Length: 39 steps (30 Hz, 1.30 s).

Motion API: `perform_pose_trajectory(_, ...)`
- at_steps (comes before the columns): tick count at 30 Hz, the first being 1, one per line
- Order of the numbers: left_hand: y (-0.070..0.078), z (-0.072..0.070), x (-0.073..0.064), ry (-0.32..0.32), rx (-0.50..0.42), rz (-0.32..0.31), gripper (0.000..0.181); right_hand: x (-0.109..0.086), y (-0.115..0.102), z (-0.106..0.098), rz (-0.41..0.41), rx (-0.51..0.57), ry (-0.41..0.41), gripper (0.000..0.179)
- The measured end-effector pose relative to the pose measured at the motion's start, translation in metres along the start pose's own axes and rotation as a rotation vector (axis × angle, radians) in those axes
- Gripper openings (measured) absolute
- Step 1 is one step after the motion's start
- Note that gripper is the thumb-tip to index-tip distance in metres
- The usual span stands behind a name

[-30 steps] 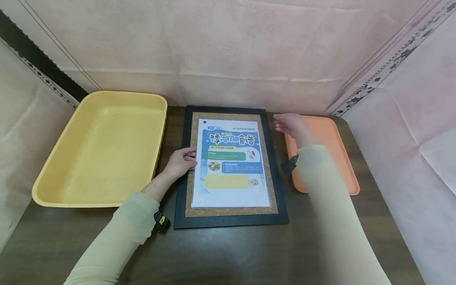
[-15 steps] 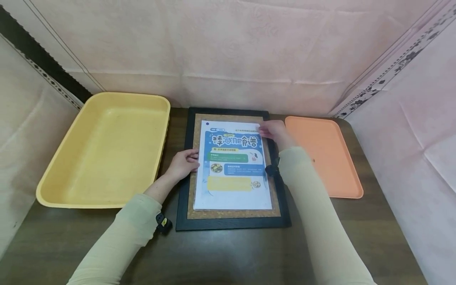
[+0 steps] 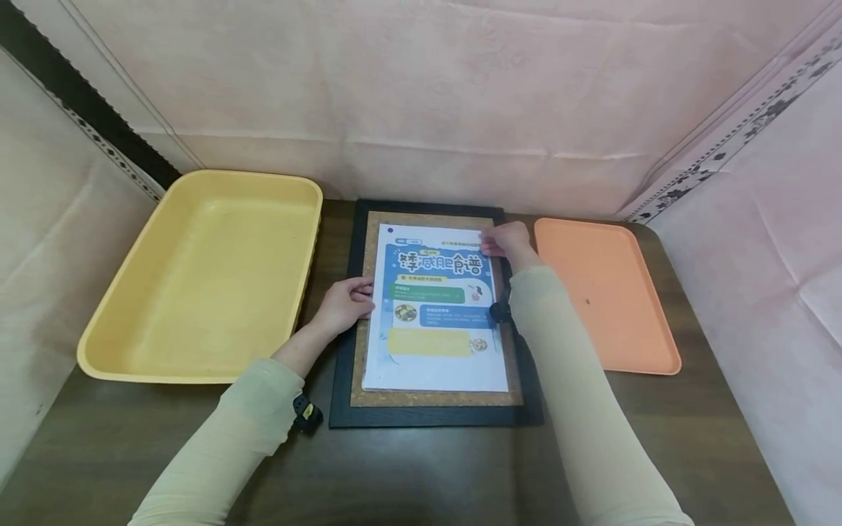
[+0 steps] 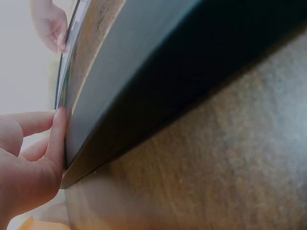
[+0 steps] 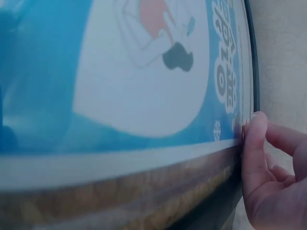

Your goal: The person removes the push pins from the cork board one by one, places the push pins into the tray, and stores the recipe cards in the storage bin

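Observation:
A printed poster sheet (image 3: 427, 369) lies on a cork board (image 3: 434, 399) with a dark frame (image 3: 434, 416). One round blue thumbtack (image 3: 390, 230) sits at the sheet's top left corner. My left hand (image 3: 343, 305) pinches the sheet's left edge between thumb and finger; the left wrist view shows this hand (image 4: 31, 158) close up. At the top right corner is my right hand (image 3: 508, 242). In the right wrist view, this hand (image 5: 276, 177) has its thumb and finger together at that corner, on what appears to be a thumbtack, mostly hidden.
A large yellow tray (image 3: 197, 292) stands left of the board. To its right lies a shallow orange tray (image 3: 605, 270) with a tiny dark thing (image 3: 588, 301) in it. Pale pink cloth (image 3: 434, 88) walls the back and sides of the brown table (image 3: 427, 475).
My right hand has moved left from the orange tray to the sheet's top right corner, with its fingers now against it. The left hand stays at the left edge.

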<state>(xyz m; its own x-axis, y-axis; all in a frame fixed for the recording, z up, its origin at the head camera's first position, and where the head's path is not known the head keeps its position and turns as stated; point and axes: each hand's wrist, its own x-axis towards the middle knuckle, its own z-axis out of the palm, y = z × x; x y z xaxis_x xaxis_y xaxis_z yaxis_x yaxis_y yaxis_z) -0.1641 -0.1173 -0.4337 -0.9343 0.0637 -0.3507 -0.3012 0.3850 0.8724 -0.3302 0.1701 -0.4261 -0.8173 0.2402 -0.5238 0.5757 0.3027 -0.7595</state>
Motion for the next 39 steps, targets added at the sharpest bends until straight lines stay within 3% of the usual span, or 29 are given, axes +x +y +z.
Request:
perform_pose_trajectory(14, -0.002, 0.002, 0.002, 0.005, 0.014, 0.025, 0.052, -0.002, -0.005, 0.013, -0.054, -0.214, 0.088, 0.032)
perform_pose_trajectory(28, -0.001, 0.001, 0.002, 0.005, 0.018, 0.015, 0.052, -0.001, -0.011, 0.015, -0.067, -0.323, 0.027, 0.031)
perform_pose_trajectory(39, -0.002, 0.001, 0.002, 0.008, 0.030, 0.015, 0.052, -0.002, -0.011, 0.014, -0.066, -0.348, 0.010, 0.032)
